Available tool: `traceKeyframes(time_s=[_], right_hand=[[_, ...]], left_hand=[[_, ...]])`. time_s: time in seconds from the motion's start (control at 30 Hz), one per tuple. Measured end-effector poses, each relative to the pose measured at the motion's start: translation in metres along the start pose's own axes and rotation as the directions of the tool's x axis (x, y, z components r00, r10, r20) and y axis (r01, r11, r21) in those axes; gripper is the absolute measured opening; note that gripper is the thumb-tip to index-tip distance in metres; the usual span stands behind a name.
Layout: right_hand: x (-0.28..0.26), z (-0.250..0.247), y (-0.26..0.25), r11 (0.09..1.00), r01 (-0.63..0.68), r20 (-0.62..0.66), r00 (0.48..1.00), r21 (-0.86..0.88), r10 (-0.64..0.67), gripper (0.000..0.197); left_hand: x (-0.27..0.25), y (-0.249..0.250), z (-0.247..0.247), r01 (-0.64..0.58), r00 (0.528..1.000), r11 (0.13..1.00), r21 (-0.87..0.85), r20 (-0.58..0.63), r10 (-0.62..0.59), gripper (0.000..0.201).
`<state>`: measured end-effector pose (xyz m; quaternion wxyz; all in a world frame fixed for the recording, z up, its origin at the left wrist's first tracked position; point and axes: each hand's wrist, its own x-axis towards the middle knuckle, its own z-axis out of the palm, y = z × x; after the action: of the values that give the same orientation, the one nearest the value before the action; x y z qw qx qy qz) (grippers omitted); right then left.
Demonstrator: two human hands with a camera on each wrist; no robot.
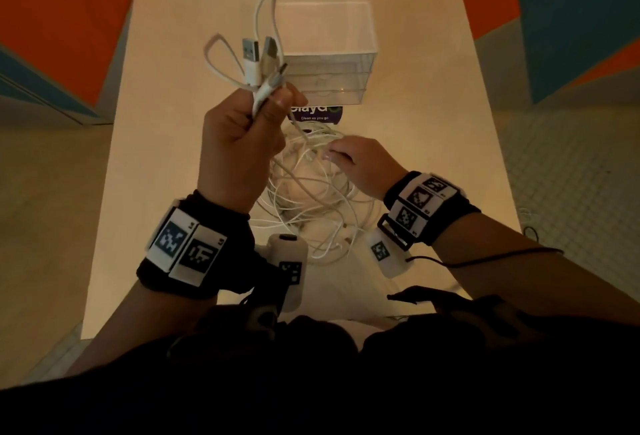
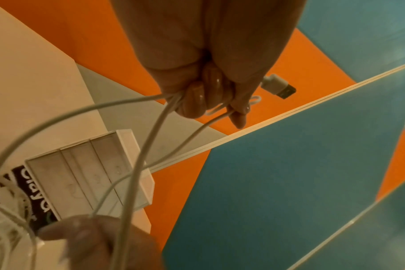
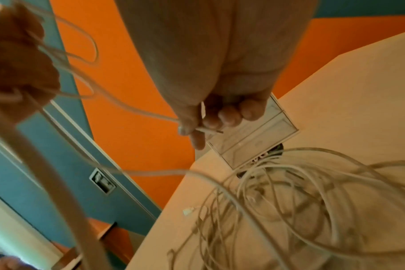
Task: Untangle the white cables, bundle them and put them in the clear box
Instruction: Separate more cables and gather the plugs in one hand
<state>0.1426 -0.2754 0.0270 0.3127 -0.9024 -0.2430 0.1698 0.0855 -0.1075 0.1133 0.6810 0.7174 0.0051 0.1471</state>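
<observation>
A tangle of white cables [image 1: 311,199] lies on the table in front of me, also filling the lower right of the right wrist view as a cable heap [image 3: 301,210]. My left hand [image 1: 239,136] is raised above it and grips several cable ends, with USB plugs [image 1: 258,53] sticking up out of the fist. In the left wrist view the left hand's fingers [image 2: 206,98] curl round the strands. My right hand [image 1: 349,157] sits over the heap and pinches a cable end [image 3: 208,130] between thumb and fingers. The clear box [image 1: 325,53] stands just beyond the heap.
The beige table [image 1: 166,157] carries a dark sticker [image 1: 317,114] between box and cables. Orange and blue wall panels surround the table. A black lead [image 1: 485,258] trails from my right wrist.
</observation>
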Motion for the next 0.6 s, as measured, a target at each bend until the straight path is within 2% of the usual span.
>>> traceKeyframes(time_s=[0.07, 0.13, 0.17, 0.23, 0.27, 0.33, 0.37, 0.43, 0.47, 0.53, 0.6], right_hand=[[0.000, -0.009, 0.000, 0.997, 0.071, -0.065, 0.995, -0.009, -0.071, 0.027], [-0.008, -0.023, 0.005, 0.998, 0.067, -0.092, 0.993, -0.014, -0.068, 0.026], [-0.016, -0.031, 0.009, 1.000, 0.019, -0.052, 0.998, -0.002, -0.020, 0.024], [-0.032, -0.042, 0.008, 0.990, -0.119, 0.117, 0.987, 0.078, 0.110, 0.019], [-0.039, -0.044, 0.002, 0.983, -0.152, 0.189, 0.973, 0.107, 0.131, 0.026], [-0.045, -0.043, -0.013, 0.979, -0.098, 0.249, 0.967, 0.177, 0.052, 0.043], [-0.045, -0.039, -0.022, 0.967, -0.044, 0.251, 0.968, 0.251, -0.021, 0.045], [-0.043, -0.033, -0.040, 0.898, 0.032, 0.207, 0.969, 0.439, -0.135, 0.036], [-0.042, -0.031, -0.047, 0.852, 0.041, 0.165, 0.975, 0.522, -0.149, 0.029], [-0.043, -0.028, -0.054, 0.776, 0.036, 0.071, 0.992, 0.630, -0.103, 0.019], [-0.046, -0.029, -0.052, 0.795, 0.036, 0.010, 0.999, 0.606, -0.053, 0.012]], left_hand=[[0.000, -0.002, -0.005, 0.031, 0.999, 1.000, -0.001, -0.015, -0.031, 0.019], [0.002, -0.004, -0.013, 0.035, 0.999, 0.998, 0.055, -0.009, -0.034, 0.018], [0.002, -0.003, -0.017, 0.023, 1.000, 0.997, 0.076, 0.006, -0.023, 0.019], [0.002, -0.002, -0.021, 0.018, 0.998, 0.999, 0.043, 0.063, -0.020, 0.025], [0.001, -0.001, -0.020, 0.042, 0.994, 0.999, 0.018, 0.097, -0.044, 0.025], [-0.002, -0.001, -0.011, 0.089, 0.985, 0.995, 0.035, 0.142, -0.093, 0.020], [-0.004, -0.001, -0.005, 0.096, 0.982, 0.993, 0.063, 0.158, -0.104, 0.019], [-0.007, -0.001, 0.005, 0.080, 0.979, 0.989, 0.126, 0.178, -0.101, 0.021], [-0.007, -0.001, 0.008, 0.077, 0.979, 0.987, 0.143, 0.179, -0.102, 0.024], [-0.009, -0.001, 0.011, 0.072, 0.978, 0.984, 0.161, 0.182, -0.101, 0.023], [-0.011, -0.002, 0.011, 0.064, 0.977, 0.981, 0.184, 0.190, -0.099, 0.017]])
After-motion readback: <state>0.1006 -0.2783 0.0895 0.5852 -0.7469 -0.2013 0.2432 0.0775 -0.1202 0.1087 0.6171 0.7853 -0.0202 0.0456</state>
